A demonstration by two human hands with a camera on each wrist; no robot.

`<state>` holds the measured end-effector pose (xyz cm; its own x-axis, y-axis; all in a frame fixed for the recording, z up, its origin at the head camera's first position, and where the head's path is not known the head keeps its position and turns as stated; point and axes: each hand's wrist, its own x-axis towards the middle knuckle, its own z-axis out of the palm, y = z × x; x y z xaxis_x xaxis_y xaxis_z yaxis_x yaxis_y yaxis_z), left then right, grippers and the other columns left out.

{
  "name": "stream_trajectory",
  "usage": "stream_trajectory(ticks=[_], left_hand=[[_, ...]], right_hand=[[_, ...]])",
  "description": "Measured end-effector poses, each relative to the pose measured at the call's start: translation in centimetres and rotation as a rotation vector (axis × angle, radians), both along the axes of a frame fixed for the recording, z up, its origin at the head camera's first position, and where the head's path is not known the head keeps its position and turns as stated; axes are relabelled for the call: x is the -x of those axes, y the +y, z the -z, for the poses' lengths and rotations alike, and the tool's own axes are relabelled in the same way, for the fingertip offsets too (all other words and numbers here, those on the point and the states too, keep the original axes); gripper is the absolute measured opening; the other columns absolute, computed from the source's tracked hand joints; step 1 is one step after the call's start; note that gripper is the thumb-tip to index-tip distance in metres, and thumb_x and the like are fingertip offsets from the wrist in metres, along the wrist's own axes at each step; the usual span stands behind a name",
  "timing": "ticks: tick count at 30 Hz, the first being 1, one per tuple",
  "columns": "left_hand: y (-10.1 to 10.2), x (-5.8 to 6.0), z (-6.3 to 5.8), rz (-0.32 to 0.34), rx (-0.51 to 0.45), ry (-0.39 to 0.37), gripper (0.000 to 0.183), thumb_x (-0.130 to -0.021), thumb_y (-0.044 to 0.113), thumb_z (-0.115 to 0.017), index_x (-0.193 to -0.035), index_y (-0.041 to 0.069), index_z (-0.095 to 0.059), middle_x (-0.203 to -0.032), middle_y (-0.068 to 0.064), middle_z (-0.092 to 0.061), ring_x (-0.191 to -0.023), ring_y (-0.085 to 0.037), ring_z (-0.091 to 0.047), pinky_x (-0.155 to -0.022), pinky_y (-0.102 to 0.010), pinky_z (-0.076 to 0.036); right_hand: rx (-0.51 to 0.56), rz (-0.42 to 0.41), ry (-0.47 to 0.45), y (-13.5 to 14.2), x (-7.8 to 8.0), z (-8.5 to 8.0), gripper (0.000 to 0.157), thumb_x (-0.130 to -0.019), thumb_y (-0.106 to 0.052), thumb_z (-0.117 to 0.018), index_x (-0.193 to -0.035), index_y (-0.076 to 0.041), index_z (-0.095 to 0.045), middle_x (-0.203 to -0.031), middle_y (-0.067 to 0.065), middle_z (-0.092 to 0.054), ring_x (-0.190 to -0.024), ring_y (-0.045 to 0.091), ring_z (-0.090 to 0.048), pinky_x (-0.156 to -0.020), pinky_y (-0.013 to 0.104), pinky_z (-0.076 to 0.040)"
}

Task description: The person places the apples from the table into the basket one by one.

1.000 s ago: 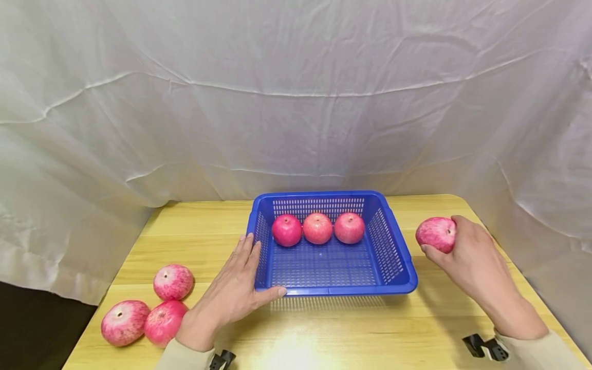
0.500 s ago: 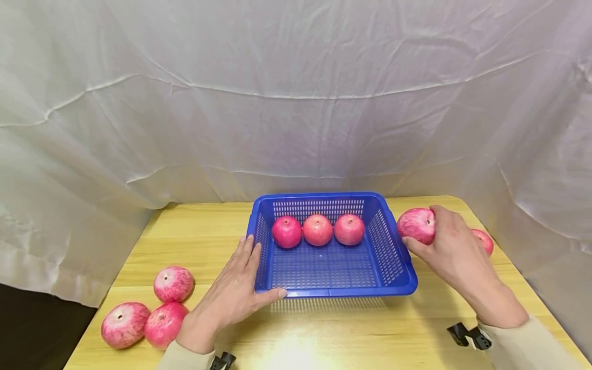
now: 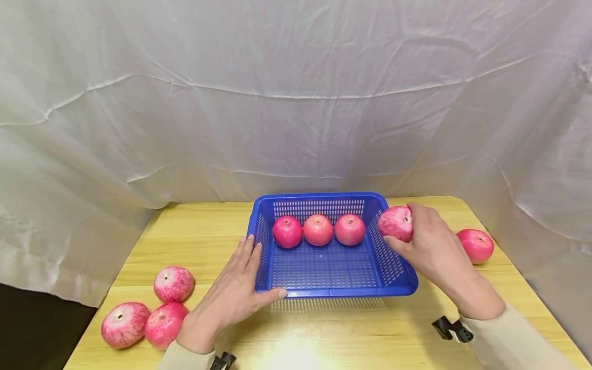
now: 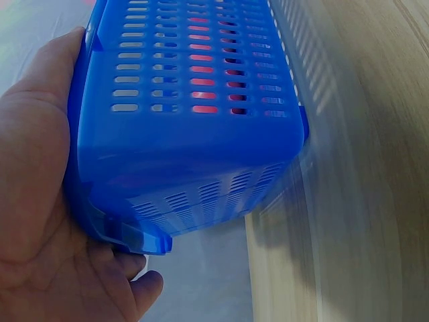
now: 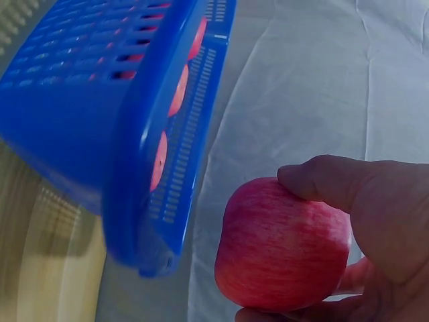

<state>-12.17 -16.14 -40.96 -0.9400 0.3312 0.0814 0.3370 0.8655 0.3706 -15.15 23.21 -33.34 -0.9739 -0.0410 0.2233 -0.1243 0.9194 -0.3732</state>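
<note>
My right hand grips a red-pink apple between thumb and fingers, held in the air over the right rim of the blue basket. In the right wrist view the gripped apple is apart from the basket. My left hand rests on the left front corner of the blue plastic basket, fingers straight along its rim and thumb on the front edge. Inside, against the back, three apples sit in a row: a left one, a middle one and a right one.
Three apples lie clustered at the table's left side. One more apple lies near the right edge, beyond my right hand. A pale cloth hangs behind and beside the wooden table.
My right hand has carried its apple leftwards, from above the right of the table to over the basket's right rim. The apple at the right has come into sight. My left hand stays put.
</note>
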Motion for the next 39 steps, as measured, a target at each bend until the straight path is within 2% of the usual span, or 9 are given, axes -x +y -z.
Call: stream_trajectory(ticks=[8, 15, 22, 25, 33, 36, 39], left_hand=[[0.0, -0.1, 0.0, 0.002, -0.005, 0.011, 0.122, -0.088, 0.086, -0.056, -0.165, -0.002, -0.025, -0.176, -0.022, -0.007, -0.164, -0.038, -0.007, -0.130, -0.054, -0.020], [0.0, -0.1, 0.0, -0.002, -0.006, -0.001, 0.122, -0.087, 0.087, -0.055, -0.166, -0.002, -0.024, -0.177, -0.021, -0.006, -0.164, -0.037, -0.005, -0.131, -0.054, -0.019], [0.0, 0.0, 0.0, -0.001, -0.002, 0.001, 0.122, -0.087, 0.087, -0.054, -0.166, -0.001, -0.025, -0.177, -0.020, -0.007, -0.164, -0.038, -0.006, -0.131, -0.054, -0.020], [0.0, 0.0, 0.0, -0.001, -0.003, 0.002, 0.122, -0.087, 0.087, -0.054, -0.166, -0.001, -0.025, -0.177, -0.021, -0.007, -0.164, -0.038, -0.006, -0.130, -0.054, -0.020], [0.0, -0.1, 0.0, 0.001, -0.001, 0.006, 0.122, -0.087, 0.087, -0.054, -0.165, -0.002, -0.025, -0.176, -0.021, -0.007, -0.164, -0.039, -0.007, -0.130, -0.054, -0.020], [0.0, 0.0, 0.0, 0.001, 0.000, 0.006, 0.122, -0.087, 0.087, -0.054, -0.165, -0.002, -0.025, -0.176, -0.021, -0.007, -0.164, -0.038, -0.007, -0.131, -0.054, -0.019], [0.0, 0.0, 0.0, 0.001, 0.002, 0.006, 0.122, -0.087, 0.088, -0.053, -0.165, -0.002, -0.025, -0.176, -0.021, -0.007, -0.164, -0.038, -0.007, -0.131, -0.054, -0.019]], right_hand=[[-0.026, -0.045, -0.010, -1.6, 0.4, -0.4, 0.082, -0.092, -0.042, -0.078, -0.148, 0.007, -0.044, -0.135, 0.035, -0.055, -0.121, 0.052, -0.057, -0.096, 0.072, -0.050], [-0.034, -0.101, -0.023, -3.0, 0.8, -0.5, 0.082, -0.092, -0.040, -0.078, -0.150, 0.007, -0.044, -0.135, 0.035, -0.058, -0.123, 0.051, -0.058, -0.102, 0.070, -0.049], [-0.077, -0.164, -0.012, -4.6, 1.3, -0.3, 0.078, -0.090, -0.038, -0.079, -0.145, 0.008, -0.047, -0.128, 0.031, -0.062, -0.114, 0.048, -0.063, -0.099, 0.066, -0.053], [-0.105, -0.209, 0.018, -5.5, 1.7, -0.1, 0.074, -0.089, -0.039, -0.081, -0.139, 0.007, -0.051, -0.124, 0.028, -0.064, -0.111, 0.044, -0.065, -0.097, 0.062, -0.055], [-0.174, -0.289, 0.049, -7.7, 2.5, 0.5, 0.059, -0.083, -0.042, -0.086, -0.116, -0.002, -0.058, -0.097, 0.012, -0.064, -0.090, 0.033, -0.065, -0.078, 0.053, -0.057], [-0.211, -0.320, 0.057, -8.5, 2.9, 0.8, 0.058, -0.081, -0.044, -0.087, -0.112, -0.003, -0.059, -0.093, 0.010, -0.064, -0.088, 0.032, -0.063, -0.079, 0.049, -0.054], [-0.240, -0.365, 0.066, -9.1, 3.4, 1.1, 0.060, -0.080, -0.045, -0.088, -0.112, -0.002, -0.061, -0.093, 0.010, -0.067, -0.090, 0.032, -0.063, -0.087, 0.049, -0.050]])
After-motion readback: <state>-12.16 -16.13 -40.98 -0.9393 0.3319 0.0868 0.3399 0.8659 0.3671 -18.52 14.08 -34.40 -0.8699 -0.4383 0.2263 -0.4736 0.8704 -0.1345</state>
